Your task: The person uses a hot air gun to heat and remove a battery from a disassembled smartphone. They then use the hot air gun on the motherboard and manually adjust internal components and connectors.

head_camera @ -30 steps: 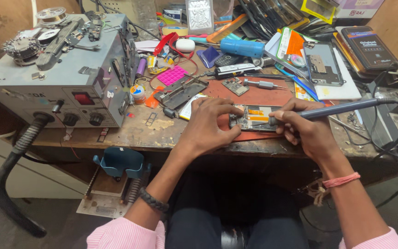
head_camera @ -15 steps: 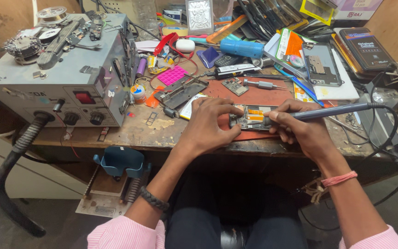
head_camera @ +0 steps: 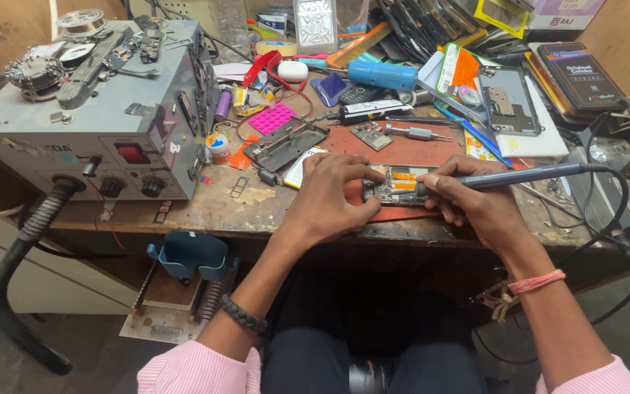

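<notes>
While left fingers pin the opened phone, right fingers apparently grip the soldering iron.

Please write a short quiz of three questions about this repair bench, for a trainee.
1. True or false: the right hand holds a soldering iron.
2. What does the left hand steady? A) a roll of tape B) the opened phone C) a screwdriver
3. Fill in: the phone lies on a ___ mat.

Key: 1 true; 2 B; 3 red.
</notes>
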